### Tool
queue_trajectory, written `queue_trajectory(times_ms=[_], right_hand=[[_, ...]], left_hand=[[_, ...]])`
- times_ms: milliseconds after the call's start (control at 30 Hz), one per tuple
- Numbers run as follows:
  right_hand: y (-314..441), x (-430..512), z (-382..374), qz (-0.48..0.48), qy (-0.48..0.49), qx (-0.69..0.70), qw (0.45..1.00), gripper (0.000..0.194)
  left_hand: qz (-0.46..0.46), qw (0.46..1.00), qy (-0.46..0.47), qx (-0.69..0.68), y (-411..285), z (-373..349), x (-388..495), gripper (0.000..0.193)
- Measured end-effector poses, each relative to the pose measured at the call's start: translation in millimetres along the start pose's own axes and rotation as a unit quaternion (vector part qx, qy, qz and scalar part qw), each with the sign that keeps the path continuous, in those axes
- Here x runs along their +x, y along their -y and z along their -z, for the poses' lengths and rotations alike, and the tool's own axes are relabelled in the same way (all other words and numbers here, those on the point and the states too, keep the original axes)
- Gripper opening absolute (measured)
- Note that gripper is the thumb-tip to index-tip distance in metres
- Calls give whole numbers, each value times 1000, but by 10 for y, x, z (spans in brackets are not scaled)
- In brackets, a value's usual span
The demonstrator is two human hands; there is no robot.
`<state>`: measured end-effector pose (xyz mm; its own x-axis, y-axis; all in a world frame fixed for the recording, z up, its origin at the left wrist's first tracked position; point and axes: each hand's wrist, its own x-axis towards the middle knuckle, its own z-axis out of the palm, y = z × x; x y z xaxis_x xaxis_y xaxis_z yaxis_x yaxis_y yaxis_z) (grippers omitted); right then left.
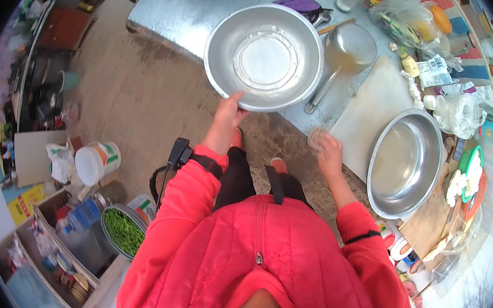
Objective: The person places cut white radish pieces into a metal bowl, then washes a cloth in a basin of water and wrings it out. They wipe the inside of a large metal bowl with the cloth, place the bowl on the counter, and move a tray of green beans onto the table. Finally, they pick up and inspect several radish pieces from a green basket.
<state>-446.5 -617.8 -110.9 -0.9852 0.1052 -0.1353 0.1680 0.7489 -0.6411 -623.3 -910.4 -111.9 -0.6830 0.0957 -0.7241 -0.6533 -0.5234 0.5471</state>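
My left hand (229,115) grips the near rim of a large round metal basin (267,59), thumb on the inside of the rim. The basin holds nothing but a wet sheen on its bottom and overlaps the edge of the metal-topped table (175,15). My right hand (330,151) holds a light brown crumpled cloth or scrubbing pad (317,139) at the table's front edge. Right of the basin, a metal ladle or dipper (351,48) lies upside down, its handle towards me. A second metal basin (406,164) with some cloudy liquid stands farther right.
A pale board (364,103) lies between the dipper and second basin. Plastic bags (460,113), a green basket (470,168) and a glass (349,0) stand at the right and back. On the left are a white bucket (92,165) and a bowl of chopped greens (123,231).
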Motion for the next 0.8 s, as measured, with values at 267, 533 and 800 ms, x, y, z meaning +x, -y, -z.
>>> queue_trajectory(times_ms=[267, 533, 800], right_hand=[[1173, 537, 141, -295, -65, 632, 713, 43], [1769, 1032, 47, -306, -28, 700, 645, 41], [2031, 925, 81, -301, -6, 689, 660, 42]], left_hand=[[-5, 999, 11, 44, -815, 374, -262, 48], [-72, 997, -12, 34, -1792, 1185, -713, 51], [-247, 943, -196, 107, -2528, 2308, -1110, 61]])
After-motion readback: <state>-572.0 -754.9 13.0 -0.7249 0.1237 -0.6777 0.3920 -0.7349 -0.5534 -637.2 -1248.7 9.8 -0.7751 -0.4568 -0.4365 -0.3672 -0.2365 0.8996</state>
